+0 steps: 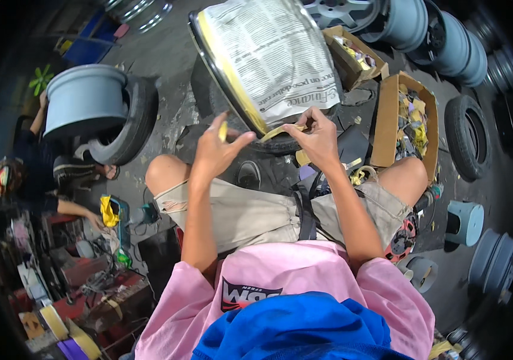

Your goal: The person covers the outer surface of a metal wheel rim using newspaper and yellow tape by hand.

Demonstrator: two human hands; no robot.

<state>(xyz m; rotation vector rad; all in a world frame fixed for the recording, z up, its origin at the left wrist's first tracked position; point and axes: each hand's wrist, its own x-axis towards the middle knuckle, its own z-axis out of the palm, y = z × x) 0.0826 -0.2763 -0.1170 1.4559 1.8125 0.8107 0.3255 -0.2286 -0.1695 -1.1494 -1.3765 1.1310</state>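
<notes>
In front of me a wheel rim [226, 84] leans on a dark tire, its outer face covered with newspaper [274, 57]. Yellow masking tape [223, 57] runs along the paper's left edge beside the dark lip. My right hand [319, 138] pinches a loose strip of this tape [277, 132] at the rim's lower end. Just left of the lip is my left hand [217, 147], thumb spread away from the fingers. A small piece of yellow tape [223, 131] sits between its fingers; its full shape is hidden.
Cardboard boxes of scraps [388, 123] stand right of the rim. Bare grey rims [442, 48] and a tire [468, 138] line the right side. At left, another person's hand [95, 222] is near tools; a grey rim [85, 99] leans on a tire [139, 123].
</notes>
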